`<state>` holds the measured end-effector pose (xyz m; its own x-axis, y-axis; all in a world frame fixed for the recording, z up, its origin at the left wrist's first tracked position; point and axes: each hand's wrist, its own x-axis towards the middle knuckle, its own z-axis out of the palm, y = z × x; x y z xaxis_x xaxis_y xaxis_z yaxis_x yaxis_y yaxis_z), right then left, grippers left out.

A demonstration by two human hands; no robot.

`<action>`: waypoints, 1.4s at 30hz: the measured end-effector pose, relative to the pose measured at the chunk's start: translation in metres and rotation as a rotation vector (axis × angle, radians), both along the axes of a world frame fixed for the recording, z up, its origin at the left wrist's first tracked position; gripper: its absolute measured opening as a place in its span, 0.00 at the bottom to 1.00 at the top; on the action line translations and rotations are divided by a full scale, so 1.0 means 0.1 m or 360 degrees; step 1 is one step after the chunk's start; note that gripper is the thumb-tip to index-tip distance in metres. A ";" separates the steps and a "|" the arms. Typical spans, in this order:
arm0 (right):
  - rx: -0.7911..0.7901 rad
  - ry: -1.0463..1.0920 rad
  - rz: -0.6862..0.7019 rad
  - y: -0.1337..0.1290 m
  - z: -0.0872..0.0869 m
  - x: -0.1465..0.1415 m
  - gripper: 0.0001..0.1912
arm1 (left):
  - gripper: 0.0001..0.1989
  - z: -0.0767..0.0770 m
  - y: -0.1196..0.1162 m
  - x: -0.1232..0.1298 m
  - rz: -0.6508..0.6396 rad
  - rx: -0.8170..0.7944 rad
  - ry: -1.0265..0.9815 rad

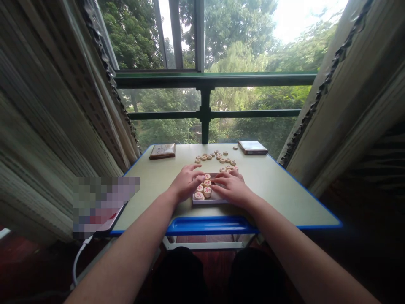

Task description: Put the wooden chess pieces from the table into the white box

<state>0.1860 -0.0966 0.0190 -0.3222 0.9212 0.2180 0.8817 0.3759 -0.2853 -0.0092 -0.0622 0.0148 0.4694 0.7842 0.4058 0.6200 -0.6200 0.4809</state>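
A shallow white-rimmed box (210, 202) lies near the table's front edge, with several round wooden Chinese chess pieces (207, 191) in its left part, marked with red characters. My left hand (186, 184) is over the box's left side, its fingers apart and the tips at the pieces. Over the right part of the box is my right hand (232, 188), fingers stretched out toward the pieces. Neither hand shows a piece held; contact under the fingertips is partly hidden. More loose chess pieces (218, 157) lie scattered beyond the box, some partly behind my right hand.
A brown flat box (162, 151) lies at the table's back left, and a white-topped flat box (252, 147) at the back right. The table (152, 190) has a blue rim and a blue front tray (211, 225). A blurred object with a white cable (76, 259) overlaps the left edge.
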 end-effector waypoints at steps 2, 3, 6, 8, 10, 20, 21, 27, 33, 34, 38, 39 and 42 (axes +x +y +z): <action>0.0001 0.0001 0.0009 0.00 0.00 0.00 0.21 | 0.20 0.00 0.00 0.00 0.0005 0.0000 -0.0008; -0.0005 0.0007 0.0015 0.00 0.00 0.00 0.21 | 0.20 0.00 0.00 0.00 0.0003 -0.0002 -0.0011; -0.0030 0.0027 0.0029 -0.01 0.01 0.00 0.21 | 0.20 -0.01 0.02 0.00 -0.0003 -0.0006 -0.0017; -0.0034 0.0037 0.0030 -0.01 0.01 0.00 0.22 | 0.20 -0.02 0.04 0.00 0.0003 -0.0016 -0.0018; -0.0024 0.0046 0.0034 -0.01 0.00 0.00 0.22 | 0.20 -0.03 0.06 0.00 0.0005 -0.0030 -0.0017; 0.0126 0.0111 0.0045 0.01 -0.01 0.01 0.24 | 0.22 -0.08 0.11 -0.02 0.0045 0.0012 -0.0077; 0.0145 0.0115 0.0059 0.02 -0.02 0.01 0.24 | 0.22 -0.08 0.11 -0.02 0.0048 0.0022 -0.0067; 0.0154 0.0093 0.0122 0.02 -0.04 0.02 0.23 | 0.22 -0.08 0.10 -0.03 0.0087 0.0054 -0.0053; 0.0137 0.0117 0.0107 0.01 -0.03 0.02 0.23 | 0.22 -0.08 0.10 -0.02 0.0065 0.0066 -0.0083; 0.0137 0.0116 0.0114 0.01 -0.03 0.02 0.23 | 0.22 -0.08 0.10 -0.02 0.0064 0.0061 -0.0083; 0.0148 0.0096 0.0130 0.01 -0.03 0.01 0.23 | 0.21 -0.05 0.07 -0.03 0.0086 0.0053 -0.0093; 0.0152 0.0096 0.0133 0.01 -0.03 0.01 0.23 | 0.21 -0.05 0.06 -0.03 0.0089 0.0050 -0.0096; 0.0175 0.0123 0.0154 0.01 -0.02 0.01 0.22 | 0.21 -0.03 0.03 -0.05 0.0076 0.0046 -0.0092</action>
